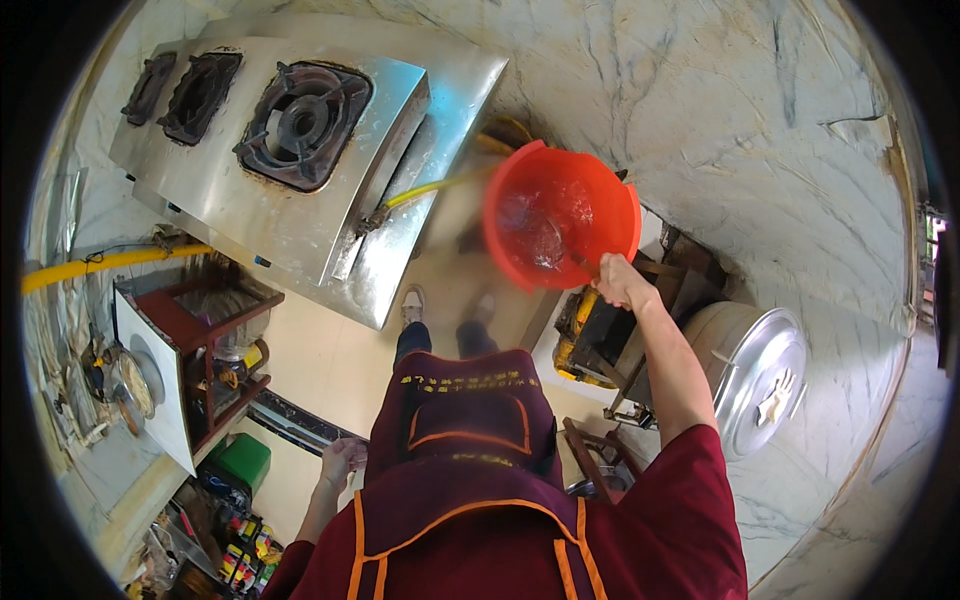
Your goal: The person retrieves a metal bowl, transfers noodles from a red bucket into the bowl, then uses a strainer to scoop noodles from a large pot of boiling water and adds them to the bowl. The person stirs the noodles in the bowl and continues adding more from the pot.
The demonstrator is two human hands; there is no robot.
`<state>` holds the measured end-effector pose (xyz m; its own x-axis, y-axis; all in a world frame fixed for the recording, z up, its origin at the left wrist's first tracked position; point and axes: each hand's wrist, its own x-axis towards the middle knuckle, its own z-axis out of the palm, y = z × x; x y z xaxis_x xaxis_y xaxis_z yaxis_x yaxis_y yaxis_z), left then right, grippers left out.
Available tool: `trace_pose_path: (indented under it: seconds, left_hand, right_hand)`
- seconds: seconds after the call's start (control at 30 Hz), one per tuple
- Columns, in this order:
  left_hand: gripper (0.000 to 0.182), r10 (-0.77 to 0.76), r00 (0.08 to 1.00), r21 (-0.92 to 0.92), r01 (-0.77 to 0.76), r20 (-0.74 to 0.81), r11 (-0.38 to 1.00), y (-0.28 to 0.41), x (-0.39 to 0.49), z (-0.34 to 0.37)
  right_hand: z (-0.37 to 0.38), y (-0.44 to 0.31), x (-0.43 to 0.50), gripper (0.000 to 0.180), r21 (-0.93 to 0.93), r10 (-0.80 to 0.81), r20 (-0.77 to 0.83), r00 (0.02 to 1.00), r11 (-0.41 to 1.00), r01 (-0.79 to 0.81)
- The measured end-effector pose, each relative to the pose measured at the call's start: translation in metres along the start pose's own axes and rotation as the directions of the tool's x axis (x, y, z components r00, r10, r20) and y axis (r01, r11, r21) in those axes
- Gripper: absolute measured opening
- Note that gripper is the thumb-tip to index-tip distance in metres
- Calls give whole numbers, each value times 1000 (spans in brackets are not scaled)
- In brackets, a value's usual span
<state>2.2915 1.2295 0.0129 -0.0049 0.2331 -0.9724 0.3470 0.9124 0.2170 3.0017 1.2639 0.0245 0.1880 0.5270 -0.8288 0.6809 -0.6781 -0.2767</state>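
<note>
My right hand [622,282] grips the near-right rim of a red plastic bucket [499,240], out in front of me. Clear water [546,244] ripples inside it, with bright reflections. A slim dark shape lies in the bucket close to my fingers; I cannot tell what it is. Whether the bucket hangs from my hand or rests on something is hidden. Low at my left side is my left hand [343,459], beside my dark apron [469,405]. Its fingers look curled, but blur hides whether they hold anything.
A stainless steel gas stove [225,172] stands front left, with a yellow hose [442,184] running from its side toward the bucket. On the right is a large lidded metal pot [739,382]. A white-topped table [161,375] and a green container [244,461] are at left.
</note>
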Motion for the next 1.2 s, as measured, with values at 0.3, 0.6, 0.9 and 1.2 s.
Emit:
trace_pose_path:
  seconds: [0.3, 0.6, 0.9, 1.2]
  left_hand:
    - [17, -10, 1000, 41, 9, 18, 999, -3, 9, 2]
    - [19, -18, 1000, 34, 19, -13, 999, 20, 3, 2]
    - [20, -11, 1000, 42, 12, -21, 999, 8, 0, 1]
    - [19, 4, 997, 36, -7, 73, 999, 11, 11, 6]
  right_hand:
    - [18, 14, -67, 22, 847, 125, -12, 992, 528, -56]
    - [6, 18, -49, 17, 198, 139, -449, 883, 979, -54]
    - [58, 3, 47, 18, -372, -267, -379, 886, 921, 118]
    - [32, 9, -59, 25, 796, 90, -26, 996, 604, -34]
